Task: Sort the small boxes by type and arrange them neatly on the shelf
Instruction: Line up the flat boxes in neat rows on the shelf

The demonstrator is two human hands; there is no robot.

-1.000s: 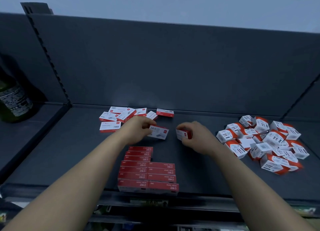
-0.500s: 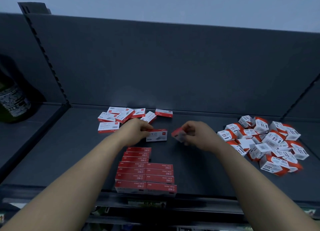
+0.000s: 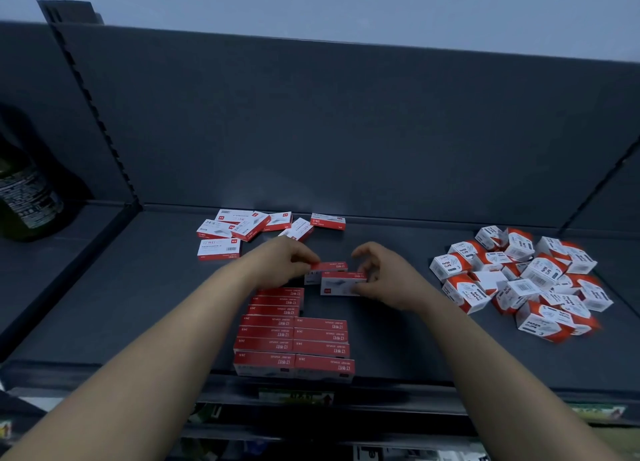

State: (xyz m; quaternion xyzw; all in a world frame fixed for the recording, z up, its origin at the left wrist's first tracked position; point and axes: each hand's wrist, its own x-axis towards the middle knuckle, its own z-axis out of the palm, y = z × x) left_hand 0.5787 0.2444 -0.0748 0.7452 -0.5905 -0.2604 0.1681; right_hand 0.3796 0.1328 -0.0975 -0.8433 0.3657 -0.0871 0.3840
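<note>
Flat red-and-white staple boxes stand in neat rows point(image 3: 294, 336) at the front of the dark shelf point(image 3: 145, 287). Just behind the rows, my left hand point(image 3: 280, 261) pinches one staple box point(image 3: 330, 266) by its left end. My right hand point(image 3: 384, 277) grips a second staple box point(image 3: 341, 283) by its right end, held in front of and touching the first. Several loose staple boxes point(image 3: 242, 232) lie scattered at the back of the shelf. A heap of white-and-orange paper clip boxes point(image 3: 519, 280) sits on the right.
The shelf's back panel point(image 3: 346, 131) rises right behind the loose boxes. A dark bottle point(image 3: 24, 190) stands on the neighbouring shelf at far left. A perforated upright point(image 3: 93, 114) separates the two shelves. Lower shelves with goods show below the front edge point(image 3: 381, 391).
Both hands have come closer together and toward me. The two held boxes, apart before, now sit one against the other just behind the right-hand row.
</note>
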